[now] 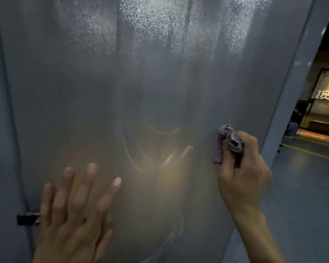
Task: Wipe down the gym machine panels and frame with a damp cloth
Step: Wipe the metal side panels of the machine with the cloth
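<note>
Against the right part of the panel (122,92), a bunched purple cloth (223,147) is held by the right hand (243,173). The cloth is gripped between curled fingers and thumb, and its lower part is hidden behind them. A crumpled, lighter patterned fold is seen at the top of the bundle; whether the cloth is damp cannot be told. The cloth is pressed to, or held just at, the panel surface near the panel's right edge; actual contact cannot be confirmed.

The panel is seen as a grey, frosted, translucent sheet that fills most of the view and is cut off at the top, the bottom and the left. A patch of fine bright droplets is seen across its upper part, with dark vertical streaks running through it. Curved smear marks and a warm glow are seen at centre, where blurred shapes are reflected and cannot be identified.

The left hand (72,211) is laid open, fingers straight and spread, flat on the lower left of the panel. A small dark fitting (27,219) is partly covered by the little finger.

At far right, a lit room with a sign (322,95) and a floor with yellow lines (311,154) is seen, blurred.
</note>
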Motion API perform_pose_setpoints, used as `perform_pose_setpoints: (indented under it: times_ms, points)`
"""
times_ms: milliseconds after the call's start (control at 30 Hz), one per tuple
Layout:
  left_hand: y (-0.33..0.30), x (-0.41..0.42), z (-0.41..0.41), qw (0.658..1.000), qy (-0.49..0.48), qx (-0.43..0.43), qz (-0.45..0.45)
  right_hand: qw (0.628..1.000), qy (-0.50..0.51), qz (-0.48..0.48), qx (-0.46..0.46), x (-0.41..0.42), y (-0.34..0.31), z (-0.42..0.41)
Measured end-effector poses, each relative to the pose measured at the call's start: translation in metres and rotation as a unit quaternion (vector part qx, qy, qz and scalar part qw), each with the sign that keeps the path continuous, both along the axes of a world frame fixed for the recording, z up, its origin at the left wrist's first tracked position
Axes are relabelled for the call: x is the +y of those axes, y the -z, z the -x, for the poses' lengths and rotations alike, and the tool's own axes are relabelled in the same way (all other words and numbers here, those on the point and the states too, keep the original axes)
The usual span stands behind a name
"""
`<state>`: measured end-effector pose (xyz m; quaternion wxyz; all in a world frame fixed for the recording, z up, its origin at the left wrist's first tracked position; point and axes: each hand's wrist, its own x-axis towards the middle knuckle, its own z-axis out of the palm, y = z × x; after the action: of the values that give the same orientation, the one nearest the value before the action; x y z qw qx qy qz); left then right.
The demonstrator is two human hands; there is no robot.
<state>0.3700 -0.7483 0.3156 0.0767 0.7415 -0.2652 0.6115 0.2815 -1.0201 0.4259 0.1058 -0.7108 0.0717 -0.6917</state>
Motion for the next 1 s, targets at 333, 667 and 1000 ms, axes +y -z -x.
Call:
perform_pose_setpoints:
  times_ms: [333,667,1000]
  points:
    - [0.004,-0.002,0.004,0.999,-0.035,-0.008,0.001,0.999,-0.005,0.038,-0.006,0.03,-0.002,-0.016]
    - [0.004,-0.004,0.004,0.999,-0.03,0.007,0.012,0.998,-0.018,0.053,-0.008,0.056,-0.009,-0.024]
    - [0.004,-0.006,0.005,0.999,-0.023,0.017,0.024,0.998,-0.038,0.057,-0.007,0.085,-0.016,-0.032]
